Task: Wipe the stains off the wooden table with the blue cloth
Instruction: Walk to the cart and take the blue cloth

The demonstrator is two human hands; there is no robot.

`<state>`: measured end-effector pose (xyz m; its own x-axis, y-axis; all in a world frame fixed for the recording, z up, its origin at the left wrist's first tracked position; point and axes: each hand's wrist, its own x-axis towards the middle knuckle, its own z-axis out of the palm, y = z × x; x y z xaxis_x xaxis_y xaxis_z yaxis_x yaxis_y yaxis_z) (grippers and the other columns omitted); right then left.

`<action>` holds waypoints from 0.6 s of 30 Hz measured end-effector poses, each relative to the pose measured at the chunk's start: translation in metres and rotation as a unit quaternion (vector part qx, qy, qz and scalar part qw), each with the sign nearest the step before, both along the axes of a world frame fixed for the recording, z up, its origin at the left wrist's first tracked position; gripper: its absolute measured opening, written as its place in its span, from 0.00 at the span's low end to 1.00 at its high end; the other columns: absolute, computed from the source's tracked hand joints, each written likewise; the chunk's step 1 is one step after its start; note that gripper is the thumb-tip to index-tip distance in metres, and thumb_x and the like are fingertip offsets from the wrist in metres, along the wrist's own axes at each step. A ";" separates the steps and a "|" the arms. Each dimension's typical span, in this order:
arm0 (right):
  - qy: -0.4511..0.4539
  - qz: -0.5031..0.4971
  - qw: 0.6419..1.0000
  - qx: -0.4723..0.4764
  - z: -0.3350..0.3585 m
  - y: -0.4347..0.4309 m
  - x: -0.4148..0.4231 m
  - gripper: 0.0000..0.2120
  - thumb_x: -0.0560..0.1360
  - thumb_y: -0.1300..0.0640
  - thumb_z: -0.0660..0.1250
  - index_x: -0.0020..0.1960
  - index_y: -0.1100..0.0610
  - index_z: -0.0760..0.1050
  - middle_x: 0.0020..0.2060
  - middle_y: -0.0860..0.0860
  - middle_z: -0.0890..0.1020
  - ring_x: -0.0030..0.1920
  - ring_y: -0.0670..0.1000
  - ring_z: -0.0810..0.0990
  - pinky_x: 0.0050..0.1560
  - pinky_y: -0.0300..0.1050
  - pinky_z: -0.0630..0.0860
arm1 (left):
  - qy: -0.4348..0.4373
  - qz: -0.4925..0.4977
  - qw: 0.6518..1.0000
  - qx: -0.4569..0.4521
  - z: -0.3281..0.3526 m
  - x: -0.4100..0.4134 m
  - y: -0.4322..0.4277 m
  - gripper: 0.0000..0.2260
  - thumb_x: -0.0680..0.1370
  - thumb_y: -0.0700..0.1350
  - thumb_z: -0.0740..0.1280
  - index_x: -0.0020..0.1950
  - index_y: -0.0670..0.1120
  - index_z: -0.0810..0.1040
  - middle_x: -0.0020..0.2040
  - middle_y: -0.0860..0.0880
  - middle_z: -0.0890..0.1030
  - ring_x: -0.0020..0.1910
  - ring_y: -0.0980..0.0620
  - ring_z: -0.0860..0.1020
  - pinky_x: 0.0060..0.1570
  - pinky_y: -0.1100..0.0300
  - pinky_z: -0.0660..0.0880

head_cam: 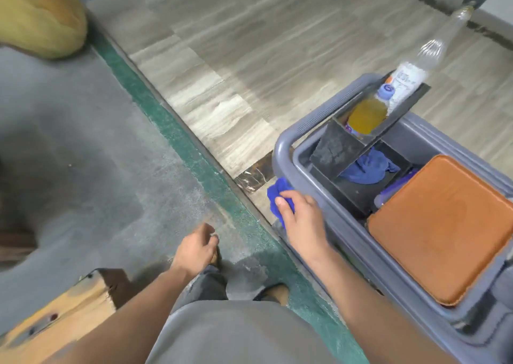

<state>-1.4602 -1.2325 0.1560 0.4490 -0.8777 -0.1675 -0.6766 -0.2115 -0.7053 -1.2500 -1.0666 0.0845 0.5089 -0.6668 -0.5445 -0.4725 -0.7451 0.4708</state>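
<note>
Standing beside a grey cart (283, 152), the person's right hand (301, 216) pinches a soft, light blue cloth (277, 194), bunched anywhere; left hand (197, 248) loosely curled, empty.

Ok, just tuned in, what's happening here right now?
A person stands beside a grey cleaning cart. Their right hand grips a blue cloth at the cart's near corner. The left hand hangs loosely curled, holding nothing that I can see. A second blue cloth lies in a cart compartment. Only a corner of the wooden table shows at lower left; no wiping yet.
</note>
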 end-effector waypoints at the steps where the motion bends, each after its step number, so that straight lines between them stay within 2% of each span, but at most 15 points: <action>1: 0.013 0.021 1.000 0.012 -0.009 0.008 0.017 0.15 0.82 0.45 0.60 0.61 0.51 0.79 0.52 0.54 0.80 0.54 0.54 0.77 0.56 0.47 0.72 | 0.017 0.032 0.999 0.015 -0.004 0.012 0.016 0.08 0.81 0.49 0.61 0.53 0.49 0.78 0.48 0.46 0.83 0.52 0.41 0.80 0.48 0.54 0.72; 4: 0.046 0.076 0.994 0.057 -0.034 0.029 0.070 0.13 0.82 0.45 0.60 0.57 0.50 0.79 0.48 0.55 0.81 0.53 0.56 0.77 0.55 0.50 0.74 | 0.053 0.114 0.991 0.048 -0.016 0.049 0.067 0.10 0.78 0.50 0.60 0.40 0.50 0.76 0.40 0.49 0.81 0.46 0.43 0.79 0.41 0.56 0.69; 9: 0.073 0.144 0.984 0.081 -0.060 0.054 0.168 0.12 0.81 0.48 0.63 0.50 0.53 0.81 0.43 0.53 0.84 0.47 0.57 0.80 0.47 0.50 0.76 | 0.082 0.281 0.949 0.116 -0.045 0.108 0.167 0.14 0.82 0.45 0.62 0.37 0.42 0.75 0.46 0.35 0.83 0.51 0.35 0.82 0.43 0.51 0.69; 12: 0.117 0.176 0.973 0.095 -0.070 0.064 0.229 0.13 0.81 0.46 0.62 0.42 0.50 0.78 0.32 0.45 0.80 0.40 0.54 0.80 0.40 0.45 0.71 | 0.129 0.353 0.909 0.177 -0.054 0.141 0.216 0.16 0.82 0.45 0.61 0.49 0.35 0.83 0.54 0.34 0.84 0.55 0.37 0.82 0.46 0.52 0.74; 13: 0.139 0.190 0.967 0.097 -0.074 0.067 0.249 0.13 0.81 0.46 0.62 0.41 0.49 0.76 0.33 0.44 0.80 0.40 0.54 0.80 0.40 0.45 0.70 | 0.139 0.355 0.904 0.195 -0.055 0.153 0.229 0.16 0.83 0.46 0.60 0.52 0.36 0.83 0.56 0.36 0.84 0.57 0.38 0.82 0.48 0.54 0.76; 14: 0.161 0.203 0.961 0.100 -0.077 0.070 0.267 0.14 0.82 0.45 0.61 0.40 0.49 0.75 0.36 0.45 0.82 0.42 0.55 0.81 0.42 0.46 0.72 | 0.150 0.368 0.895 0.203 -0.057 0.166 0.241 0.16 0.83 0.46 0.60 0.53 0.37 0.83 0.56 0.37 0.83 0.57 0.38 0.82 0.47 0.54 0.76; 16: 0.200 0.219 0.950 0.100 -0.087 0.073 0.297 0.16 0.82 0.46 0.61 0.43 0.55 0.78 0.45 0.53 0.84 0.47 0.59 0.82 0.47 0.49 0.76 | 0.172 0.407 0.877 0.188 -0.059 0.189 0.258 0.16 0.82 0.48 0.62 0.54 0.37 0.83 0.56 0.36 0.83 0.57 0.38 0.82 0.45 0.55 0.76; 18: 0.231 0.224 0.942 0.095 -0.096 0.072 0.316 0.18 0.82 0.48 0.63 0.44 0.61 0.79 0.44 0.60 0.84 0.48 0.62 0.81 0.47 0.50 0.74 | 0.190 0.430 0.864 0.181 -0.060 0.214 0.267 0.16 0.82 0.48 0.62 0.54 0.37 0.82 0.56 0.35 0.84 0.55 0.37 0.83 0.47 0.53 0.77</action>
<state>-1.1440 -1.1605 0.0599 0.6082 -0.5519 -0.5705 -0.7933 -0.4481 -0.4122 -1.0359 -0.8000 0.0248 0.4704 0.1184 -0.8744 0.4671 -0.8742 0.1329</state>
